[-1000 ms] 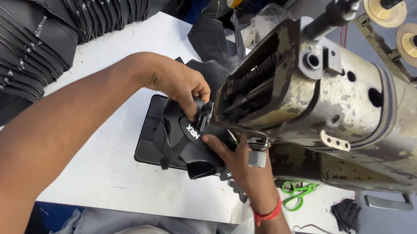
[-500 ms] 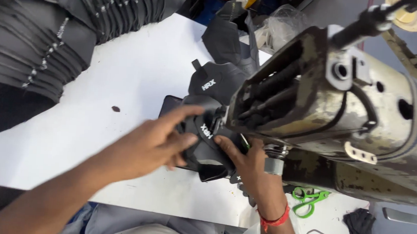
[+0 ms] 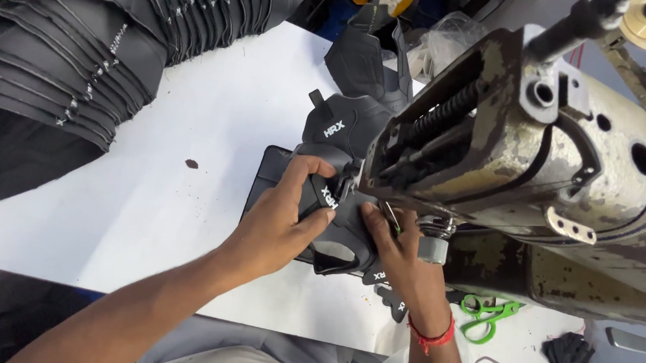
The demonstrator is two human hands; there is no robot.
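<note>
A black shoe-upper piece (image 3: 339, 227) with white lettering lies under the head of a worn, beige sewing machine (image 3: 533, 164). My left hand (image 3: 283, 220) grips its left side, fingers curled over the edge. My right hand (image 3: 400, 261), with a red thread band on the wrist, presses the piece just below the needle area. A second black upper piece (image 3: 341, 126) sits just behind, joined in a chain. More black pieces hang off the table edge below my right hand.
A big stack of black stitched uppers (image 3: 69, 61) fills the top left of the white table (image 3: 150, 193). Green thread snips (image 3: 487, 315) lie at the lower right. A small dark spot marks the table. A dark flat pad (image 3: 267, 174) lies under the work.
My left hand has drawn back from the needle area to the piece's left edge. The view shifted, and the second upper piece behind now shows more.
</note>
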